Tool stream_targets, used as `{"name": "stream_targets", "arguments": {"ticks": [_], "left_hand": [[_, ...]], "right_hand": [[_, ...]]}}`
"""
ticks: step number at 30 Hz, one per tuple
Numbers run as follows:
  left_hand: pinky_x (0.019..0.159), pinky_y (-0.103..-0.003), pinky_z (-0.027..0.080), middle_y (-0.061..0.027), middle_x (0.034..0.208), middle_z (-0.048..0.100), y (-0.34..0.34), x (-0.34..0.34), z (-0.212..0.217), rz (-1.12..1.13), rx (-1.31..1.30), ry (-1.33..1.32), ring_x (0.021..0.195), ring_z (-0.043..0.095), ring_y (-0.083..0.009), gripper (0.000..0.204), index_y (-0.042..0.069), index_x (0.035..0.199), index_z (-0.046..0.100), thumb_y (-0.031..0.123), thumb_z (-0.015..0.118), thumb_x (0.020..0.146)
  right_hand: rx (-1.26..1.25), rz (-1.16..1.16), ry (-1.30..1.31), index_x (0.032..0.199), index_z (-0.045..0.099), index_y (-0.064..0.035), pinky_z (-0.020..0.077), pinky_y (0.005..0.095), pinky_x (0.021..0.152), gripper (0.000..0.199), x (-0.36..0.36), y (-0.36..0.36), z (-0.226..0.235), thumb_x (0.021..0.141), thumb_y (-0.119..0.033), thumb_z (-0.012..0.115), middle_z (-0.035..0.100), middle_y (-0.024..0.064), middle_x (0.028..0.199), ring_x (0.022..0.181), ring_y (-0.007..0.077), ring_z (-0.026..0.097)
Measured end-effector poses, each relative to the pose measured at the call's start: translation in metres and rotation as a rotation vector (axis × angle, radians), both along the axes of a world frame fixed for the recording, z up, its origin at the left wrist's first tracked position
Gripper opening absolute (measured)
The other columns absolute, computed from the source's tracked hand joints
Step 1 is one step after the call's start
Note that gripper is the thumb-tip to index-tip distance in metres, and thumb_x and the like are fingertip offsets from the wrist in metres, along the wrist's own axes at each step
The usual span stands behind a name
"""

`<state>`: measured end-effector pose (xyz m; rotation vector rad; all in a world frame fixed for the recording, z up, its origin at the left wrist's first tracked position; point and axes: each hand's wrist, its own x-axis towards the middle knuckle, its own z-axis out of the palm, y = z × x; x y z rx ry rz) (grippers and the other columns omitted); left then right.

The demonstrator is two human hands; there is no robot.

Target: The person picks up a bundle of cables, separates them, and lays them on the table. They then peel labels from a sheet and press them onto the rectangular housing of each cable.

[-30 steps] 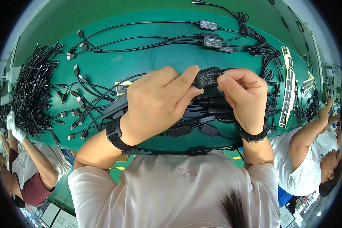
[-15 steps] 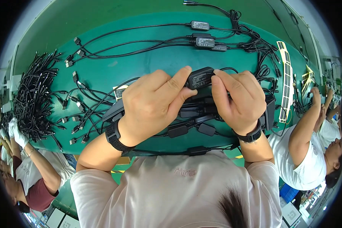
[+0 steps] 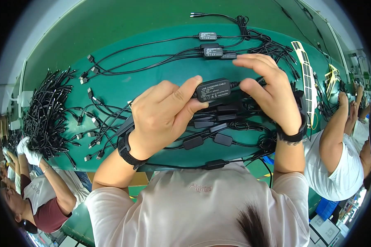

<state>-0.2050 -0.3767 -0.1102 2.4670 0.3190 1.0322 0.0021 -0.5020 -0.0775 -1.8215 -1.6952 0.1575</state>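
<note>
Between thumb and forefinger, my left hand (image 3: 163, 105) pinches the left end of a black USB charging cable's flat module (image 3: 213, 91). A dark label with pale print covers the module's upward face. Just right of it, my right hand (image 3: 270, 88) is off the module, its fingers spread and nothing visible in them. Beneath my hands lie more black cables with plain modules (image 3: 222, 140), partly hidden by my hands. Farther off on the green table, several cables with labelled modules (image 3: 213, 52) stretch side by side, their USB plugs to the left.
A heap of black cables (image 3: 45, 111) covers the table's left end, beside a co-worker's white-gloved hands (image 3: 31, 151). Toward the right lies a pale strip of dark labels (image 3: 306, 78). Another co-worker's bare arm (image 3: 333, 136) is beyond it. Loose USB plugs (image 3: 92, 121) lie left of my left hand.
My right hand has let go of the module's right end and moved away to the right, its fingers spreading. The module stays in my left hand.
</note>
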Motion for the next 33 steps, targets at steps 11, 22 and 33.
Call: {"name": "stream_targets", "arguments": {"ticks": [11,22,33], "left_hand": [[0.066,-0.034,0.049,-0.0165,0.078,0.065,0.025,-0.034,0.036,0.311,-0.166,0.436,0.071,0.062,-0.0309,0.016,-0.002,0.084,0.066,0.011,0.069,0.075],[0.070,-0.038,0.049,-0.0155,0.079,0.063,0.125,-0.052,0.075,0.596,0.311,0.598,0.079,0.063,-0.0320,0.020,0.004,0.088,0.070,0.019,0.068,0.074],[0.063,-0.030,0.049,-0.0132,0.081,0.066,0.049,0.016,0.034,0.238,-0.444,0.025,0.069,0.063,-0.0209,0.020,0.002,0.099,0.064,0.019,0.056,0.091]], "right_hand": [[0.256,-0.185,-0.142,0.094,0.064,-0.0028,0.0436,0.0212,0.061,0.016,0.084,-0.016,0.063,0.088,-0.018,0.063,0.063,0.0008,0.082,0.070,0.0065,0.056],[0.110,0.058,-0.627,0.087,0.065,-0.0038,0.0435,0.0368,0.070,0.014,0.141,0.035,-0.005,0.075,-0.011,0.067,0.060,0.0102,0.072,0.071,0.0292,0.056],[0.001,0.266,0.412,0.118,0.056,-0.0033,0.0494,0.0289,0.078,0.043,0.005,0.053,0.007,0.080,-0.018,0.069,0.062,0.0075,0.108,0.094,0.0174,0.060]]}}
